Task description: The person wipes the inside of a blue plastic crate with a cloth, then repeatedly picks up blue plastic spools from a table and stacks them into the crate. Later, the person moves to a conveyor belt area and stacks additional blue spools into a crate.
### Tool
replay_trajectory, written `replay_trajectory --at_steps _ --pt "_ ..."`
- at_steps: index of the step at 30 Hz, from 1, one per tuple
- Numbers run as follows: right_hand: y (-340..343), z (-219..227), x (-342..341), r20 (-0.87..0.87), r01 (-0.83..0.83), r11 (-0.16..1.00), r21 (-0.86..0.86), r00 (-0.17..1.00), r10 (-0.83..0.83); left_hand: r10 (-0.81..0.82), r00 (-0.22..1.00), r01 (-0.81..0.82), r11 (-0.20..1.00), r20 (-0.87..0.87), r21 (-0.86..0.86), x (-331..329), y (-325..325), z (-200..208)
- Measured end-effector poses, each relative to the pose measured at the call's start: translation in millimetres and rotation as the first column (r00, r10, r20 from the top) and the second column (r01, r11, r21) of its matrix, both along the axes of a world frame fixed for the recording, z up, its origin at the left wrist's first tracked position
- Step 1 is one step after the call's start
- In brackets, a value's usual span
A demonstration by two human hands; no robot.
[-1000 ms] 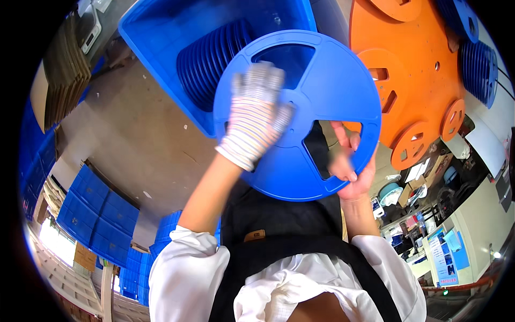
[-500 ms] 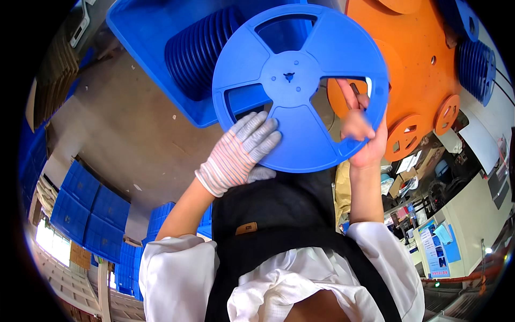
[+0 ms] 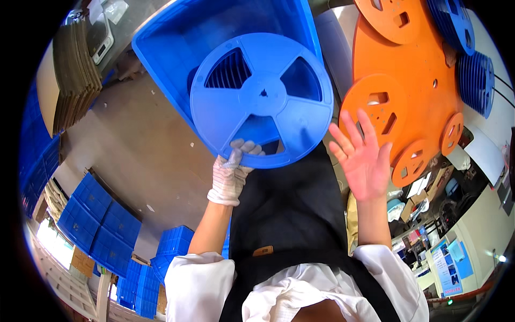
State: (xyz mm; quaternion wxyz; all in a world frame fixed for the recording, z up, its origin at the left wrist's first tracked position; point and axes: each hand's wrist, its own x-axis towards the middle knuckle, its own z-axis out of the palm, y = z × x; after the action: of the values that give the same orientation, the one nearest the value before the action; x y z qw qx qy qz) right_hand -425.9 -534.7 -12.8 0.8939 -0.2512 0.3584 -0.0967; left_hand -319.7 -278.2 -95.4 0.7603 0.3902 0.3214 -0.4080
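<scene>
My left hand (image 3: 235,170), in a striped grey-and-white glove, grips the near rim of a large blue plastic reel (image 3: 306,121), its fingers passing into a cut-out window. The reel faces up toward me and covers part of a blue bin (image 3: 161,64). Through its upper-left window, stacked dark blue reels (image 3: 228,72) show in the bin. My bare right hand (image 3: 365,166) is raised palm up with spread fingers, apart from the reel and holding nothing. It is nearest to an orange disc (image 3: 357,102) on the orange round table.
The orange round table (image 3: 418,96) at the right carries several orange discs with slots. Stacked blue reels (image 3: 475,83) stand beyond its right edge. Flattened cardboard (image 3: 75,80) leans at the far left, and blue crates (image 3: 99,220) are piled lower left.
The blue reel has moved left, over the bin. My right hand has let go of it and opened. My left hand has shifted from lying on the reel to gripping its rim.
</scene>
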Motion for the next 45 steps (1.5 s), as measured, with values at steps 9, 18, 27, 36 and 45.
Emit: replay_trajectory --at_steps 9,18,27,36,45 --pt "12 -9 -15 -0.101 -0.041 0.999 0.027 0.994 0.043 -0.173 0.984 0.156 0.960 0.052 0.231 13 2 -14" --pt "37 -20 -8 -0.139 -0.026 0.981 0.191 0.989 0.053 -0.678 0.725 0.487 0.632 0.125 0.604 44 -76 -178" --pt "-74 -41 5 -0.154 -0.192 0.975 0.107 0.966 0.207 -0.742 0.599 0.312 0.562 0.301 0.766 37 -130 -175" --pt "-392 -87 78 -0.168 -0.036 0.461 -0.887 0.954 -0.250 -0.545 -0.228 0.253 0.767 0.807 0.589 85 -288 106" --pt "-582 -120 176 -0.439 -0.610 -0.115 -0.784 0.676 -0.592 -0.584 -0.278 0.337 0.684 0.762 0.647 73 -350 109"
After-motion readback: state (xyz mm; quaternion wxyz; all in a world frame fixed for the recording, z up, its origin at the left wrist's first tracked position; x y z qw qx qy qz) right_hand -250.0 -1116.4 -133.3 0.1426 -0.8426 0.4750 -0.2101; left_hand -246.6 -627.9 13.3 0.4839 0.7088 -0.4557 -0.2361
